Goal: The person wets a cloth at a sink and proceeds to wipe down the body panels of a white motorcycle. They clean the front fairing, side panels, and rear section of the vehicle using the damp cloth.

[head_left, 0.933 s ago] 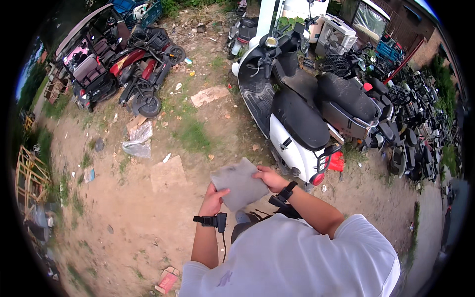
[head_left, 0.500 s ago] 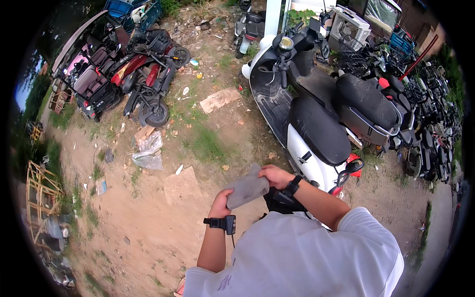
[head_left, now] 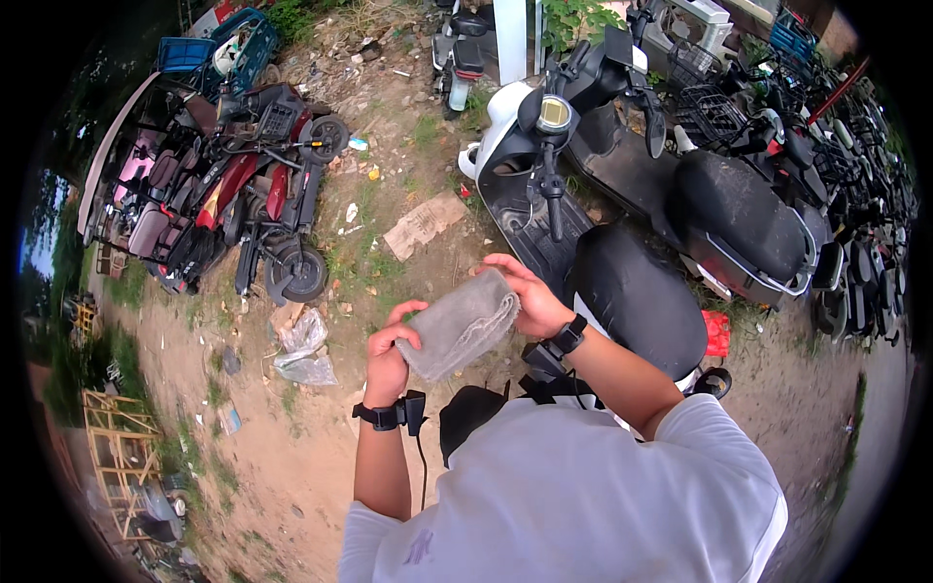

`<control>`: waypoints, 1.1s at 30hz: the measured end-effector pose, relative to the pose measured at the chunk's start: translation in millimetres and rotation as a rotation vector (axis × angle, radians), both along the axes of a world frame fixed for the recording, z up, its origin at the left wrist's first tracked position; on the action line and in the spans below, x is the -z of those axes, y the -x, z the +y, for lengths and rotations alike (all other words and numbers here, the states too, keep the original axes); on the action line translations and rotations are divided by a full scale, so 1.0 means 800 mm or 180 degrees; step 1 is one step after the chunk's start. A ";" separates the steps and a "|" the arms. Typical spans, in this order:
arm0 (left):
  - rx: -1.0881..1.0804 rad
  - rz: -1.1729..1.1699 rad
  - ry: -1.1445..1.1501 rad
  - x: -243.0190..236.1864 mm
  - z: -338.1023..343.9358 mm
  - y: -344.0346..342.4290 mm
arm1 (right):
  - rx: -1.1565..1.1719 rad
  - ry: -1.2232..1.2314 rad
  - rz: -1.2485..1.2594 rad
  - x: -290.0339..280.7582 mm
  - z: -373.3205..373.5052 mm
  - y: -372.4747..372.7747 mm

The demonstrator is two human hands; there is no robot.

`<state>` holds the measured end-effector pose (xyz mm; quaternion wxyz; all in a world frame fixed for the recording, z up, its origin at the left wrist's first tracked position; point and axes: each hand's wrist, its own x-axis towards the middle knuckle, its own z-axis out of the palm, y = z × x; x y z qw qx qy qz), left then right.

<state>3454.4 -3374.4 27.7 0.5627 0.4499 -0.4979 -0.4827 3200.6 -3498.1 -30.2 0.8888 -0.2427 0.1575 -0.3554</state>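
Note:
A grey cloth (head_left: 455,325), folded into a thick pad, is held out in front of me between both hands. My left hand (head_left: 389,361) grips its left end, thumb on top. At the opposite end my right hand (head_left: 530,299) has hold of it, with the folded edges of the cloth showing beside the fingers. Just beyond my right hand stands a white scooter with a black seat (head_left: 637,296), a footboard (head_left: 530,219) and a round gauge (head_left: 554,115). The cloth does not touch the scooter.
Another scooter with a dusty black seat (head_left: 743,209) stands close on the right, with many more bikes behind it. A red motorbike (head_left: 228,199) is at the far left. Flattened cardboard (head_left: 425,223) and a plastic bag (head_left: 305,348) lie on the dirt. A wooden frame (head_left: 121,447) stands lower left.
Both hands have raised the cloth forward, and its folded edge now faces me. My left hand has shifted left. The view has moved, so the white scooter's seat appears nearer.

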 end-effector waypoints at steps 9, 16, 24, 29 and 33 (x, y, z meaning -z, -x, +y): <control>0.1278 -0.0565 0.0062 0.024 -0.250 -0.073 | 0.0171 -0.1013 0.0434 0.052 -0.112 -0.061; 0.2031 -0.1754 0.0434 0.062 -0.448 -0.049 | 0.2848 -0.1404 0.1144 0.044 -0.219 -0.064; 0.2336 -0.1536 0.0957 0.075 -0.519 0.068 | 0.4141 -0.1466 0.0887 0.053 -0.245 -0.031; 0.3423 -0.1747 0.0327 0.056 -0.557 0.105 | 0.3769 -0.1451 0.1333 0.038 -0.317 -0.018; 0.2646 -0.1906 0.0697 0.039 -0.632 0.126 | 0.3900 0.0280 0.4069 0.051 -0.401 0.035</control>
